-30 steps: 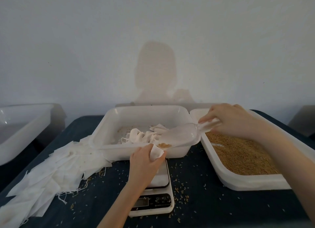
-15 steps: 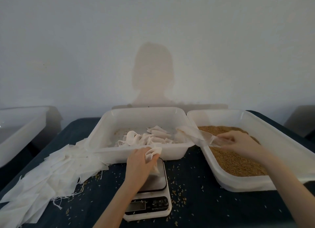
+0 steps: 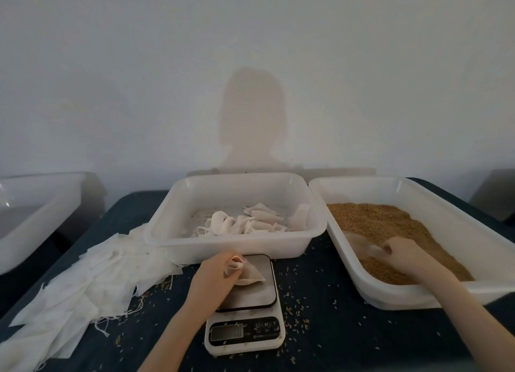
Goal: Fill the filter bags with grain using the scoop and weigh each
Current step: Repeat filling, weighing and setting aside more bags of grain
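Observation:
My left hand (image 3: 216, 275) pinches the gathered top of a small white filter bag (image 3: 250, 274) that rests on the platform of the white kitchen scale (image 3: 246, 310). My right hand (image 3: 404, 256) holds the handle of the clear plastic scoop (image 3: 359, 246), which lies low in the brown grain (image 3: 390, 229) inside the right white tray (image 3: 348, 260). The scale's display is too dim to read.
A middle white tray (image 3: 237, 243) behind the scale holds several filled bags (image 3: 250, 222). A pile of flat empty bags (image 3: 83, 288) lies at the left on the dark table. Another white tray (image 3: 33, 232) stands at far left. Loose grains lie scattered around the scale.
My right hand carried the scoop from over the bag rightward and down into the grain tray. My left hand lowered the bag onto the scale platform.

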`<state>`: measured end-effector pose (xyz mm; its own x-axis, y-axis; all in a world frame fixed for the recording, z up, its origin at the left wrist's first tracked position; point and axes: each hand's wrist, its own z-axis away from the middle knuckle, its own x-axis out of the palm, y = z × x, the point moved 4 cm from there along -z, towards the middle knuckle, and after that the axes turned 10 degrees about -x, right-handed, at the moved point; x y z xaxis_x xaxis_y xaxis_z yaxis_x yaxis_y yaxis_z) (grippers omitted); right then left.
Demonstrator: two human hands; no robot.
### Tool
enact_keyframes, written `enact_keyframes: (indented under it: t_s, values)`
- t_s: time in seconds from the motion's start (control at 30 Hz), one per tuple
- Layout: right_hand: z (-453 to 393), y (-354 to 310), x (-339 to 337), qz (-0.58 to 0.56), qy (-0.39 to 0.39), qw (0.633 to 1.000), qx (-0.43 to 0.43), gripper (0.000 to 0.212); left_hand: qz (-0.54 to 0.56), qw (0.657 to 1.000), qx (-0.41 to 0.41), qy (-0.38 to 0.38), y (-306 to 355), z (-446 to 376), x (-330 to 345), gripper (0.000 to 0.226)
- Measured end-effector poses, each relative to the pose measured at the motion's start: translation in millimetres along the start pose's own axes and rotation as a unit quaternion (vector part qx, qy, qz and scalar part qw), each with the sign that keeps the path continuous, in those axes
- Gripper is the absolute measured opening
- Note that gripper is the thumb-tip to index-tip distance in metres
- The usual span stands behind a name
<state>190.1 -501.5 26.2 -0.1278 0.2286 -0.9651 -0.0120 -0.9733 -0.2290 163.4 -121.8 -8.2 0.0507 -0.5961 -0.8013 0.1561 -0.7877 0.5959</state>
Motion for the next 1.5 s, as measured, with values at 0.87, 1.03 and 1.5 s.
enact_keyframes:
  t_s: [0.87, 1.03, 1.5]
  values:
    - [15, -151, 109, -0.231, 0.121, 0.957, -0.127, 0.018, 0.274, 0.953, -0.029, 0.127, -75, 29, -10, 0.016]
    - [12, -149, 113, -0.204, 0.092, 0.965, -0.138, 0.016, 0.248, 0.96, -0.026, 0.127, -75, 28, -8, 0.017]
    - [15, -149, 111, -0.21, 0.081, 0.964, -0.142, 0.016, 0.256, 0.963, 0.033, 0.081, -66, 35, -9, 0.016]
